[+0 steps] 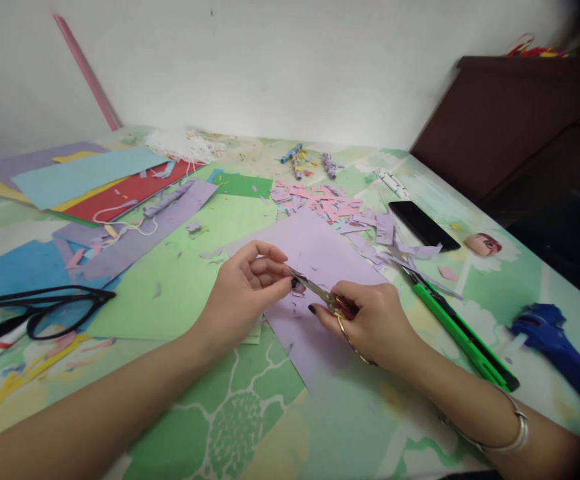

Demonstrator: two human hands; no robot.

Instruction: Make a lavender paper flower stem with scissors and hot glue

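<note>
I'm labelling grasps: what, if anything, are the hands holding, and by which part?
The right hand holds the scissors by the gold handles. The left hand is at the blade tips; whether it pinches anything cannot be told.

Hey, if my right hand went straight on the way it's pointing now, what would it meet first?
Most likely your left hand: the scissors in your right hand point toward it, though the exact depth is hard to judge.
</note>
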